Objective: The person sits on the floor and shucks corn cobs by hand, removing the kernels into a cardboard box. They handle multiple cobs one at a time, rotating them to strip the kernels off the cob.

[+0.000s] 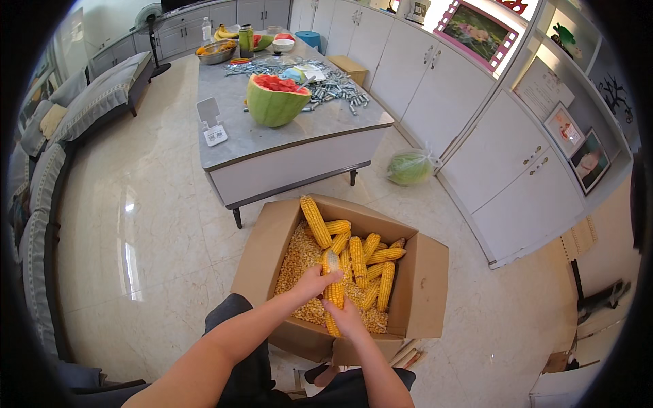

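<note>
Both my hands hold one ear of dried yellow corn (334, 291) above an open cardboard box (430, 285). My left hand (312, 281) grips it near its upper end, where a pale stretch of bare cob shows. Lower down, my right hand (346, 315) is closed around the same ear. Loose corn kernels (296, 260) cover the bottom of the box on the left and front. Several whole ears of corn (358, 262) lie in a heap at the right side, and another ear (315, 222) leans against the back left corner.
Beyond the box stands a grey table (229, 153) bearing a cut watermelon (278, 104), scattered metal fittings (336, 84), a steel bowl (217, 53) and a green bottle (246, 42). A bagged green melon (409, 167) lies on the floor near white cabinets (418, 76). A grey sofa (46, 204) runs along the left.
</note>
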Demonstrator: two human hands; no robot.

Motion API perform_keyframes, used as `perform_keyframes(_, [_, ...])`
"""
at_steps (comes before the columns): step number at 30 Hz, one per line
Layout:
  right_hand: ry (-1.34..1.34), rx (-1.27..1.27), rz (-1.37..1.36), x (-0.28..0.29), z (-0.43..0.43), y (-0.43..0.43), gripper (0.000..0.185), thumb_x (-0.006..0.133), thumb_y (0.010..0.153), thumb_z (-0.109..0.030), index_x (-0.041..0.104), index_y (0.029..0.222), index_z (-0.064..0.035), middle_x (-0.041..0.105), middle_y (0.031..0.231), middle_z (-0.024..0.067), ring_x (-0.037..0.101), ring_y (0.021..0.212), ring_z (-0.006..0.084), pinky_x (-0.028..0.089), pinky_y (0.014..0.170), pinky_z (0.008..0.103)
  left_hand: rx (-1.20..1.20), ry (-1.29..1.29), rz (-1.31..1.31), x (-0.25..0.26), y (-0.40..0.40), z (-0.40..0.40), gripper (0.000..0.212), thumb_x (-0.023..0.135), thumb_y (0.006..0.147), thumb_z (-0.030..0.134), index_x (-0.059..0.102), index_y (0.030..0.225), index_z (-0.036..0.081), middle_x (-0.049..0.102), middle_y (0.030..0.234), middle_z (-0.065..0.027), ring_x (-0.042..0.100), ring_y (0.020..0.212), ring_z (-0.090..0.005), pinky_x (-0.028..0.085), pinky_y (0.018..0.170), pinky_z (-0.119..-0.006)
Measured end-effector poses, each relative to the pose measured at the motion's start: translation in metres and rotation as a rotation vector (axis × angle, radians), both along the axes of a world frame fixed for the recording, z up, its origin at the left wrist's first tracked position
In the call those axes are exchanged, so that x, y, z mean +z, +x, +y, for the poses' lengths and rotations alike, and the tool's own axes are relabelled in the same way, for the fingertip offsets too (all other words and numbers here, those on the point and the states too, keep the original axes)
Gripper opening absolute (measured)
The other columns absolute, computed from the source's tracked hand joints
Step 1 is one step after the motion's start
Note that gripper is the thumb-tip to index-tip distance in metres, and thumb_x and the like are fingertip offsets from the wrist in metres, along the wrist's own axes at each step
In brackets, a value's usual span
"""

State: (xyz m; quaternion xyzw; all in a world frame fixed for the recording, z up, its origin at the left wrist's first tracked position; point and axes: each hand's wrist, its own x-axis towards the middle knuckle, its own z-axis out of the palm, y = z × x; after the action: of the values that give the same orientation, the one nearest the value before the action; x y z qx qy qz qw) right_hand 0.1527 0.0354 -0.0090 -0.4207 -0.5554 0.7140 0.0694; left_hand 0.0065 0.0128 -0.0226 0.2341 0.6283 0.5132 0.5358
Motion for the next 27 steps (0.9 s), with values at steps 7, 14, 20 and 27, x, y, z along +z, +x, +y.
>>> perform_keyframes(7, [-0.288, -0.076, 0.011, 0.024, 0.011, 0.0, 0.043, 0.059, 0.082, -0.031, 0.04, 0.108, -0.0027, 0.055, 0.08, 0.0101, 0.058, 0.051, 0.0208, 0.05, 0.043, 0.0316, 0.01, -0.007, -0.409, 0.003, -0.009, 0.002, 0.034, 0.055, 0.083, 0.028, 0.052, 0.106, 0.003, 0.058, 0.088, -0.0078, 0.056, 0.076, -0.0164, 0.047, 0.058, -0.03])
perform_keyframes(14, [-0.22, -0.08, 0.003, 0.023, 0.006, 0.0, 0.039, 0.057, 0.083, -0.03, 0.041, 0.106, -0.0029, 0.054, 0.075, 0.0092, 0.058, 0.051, 0.0211, 0.049, 0.042, 0.032, -0.028, 0.011, -0.289, 0.0, -0.003, 0.002, 0.034, 0.054, 0.084, 0.025, 0.049, 0.11, 0.003, 0.056, 0.095, -0.0074, 0.054, 0.084, -0.0164, 0.046, 0.064, -0.031])
perform_keyframes(20, [0.175, 0.053, -0.028, -0.031, -0.001, 0.005, 0.036, 0.057, 0.084, -0.028, 0.042, 0.105, -0.0034, 0.054, 0.074, 0.0087, 0.058, 0.052, 0.0204, 0.049, 0.042, 0.0319, 0.044, 0.066, -0.047, -0.021, 0.009, 0.005, 0.04, 0.053, 0.086, 0.027, 0.045, 0.111, -0.003, 0.055, 0.097, -0.012, 0.053, 0.085, -0.0179, 0.045, 0.07, -0.031])
perform_keyframes(27, [-0.344, -0.137, 0.033, 0.011, 0.002, -0.005, 0.036, 0.055, 0.084, -0.032, 0.043, 0.103, -0.0043, 0.055, 0.074, 0.0093, 0.058, 0.053, 0.0206, 0.05, 0.043, 0.0329, 0.034, -0.037, -0.324, -0.003, 0.001, 0.004, 0.04, 0.053, 0.086, 0.023, 0.043, 0.115, -0.002, 0.055, 0.098, -0.0099, 0.054, 0.085, -0.0177, 0.045, 0.073, -0.03])
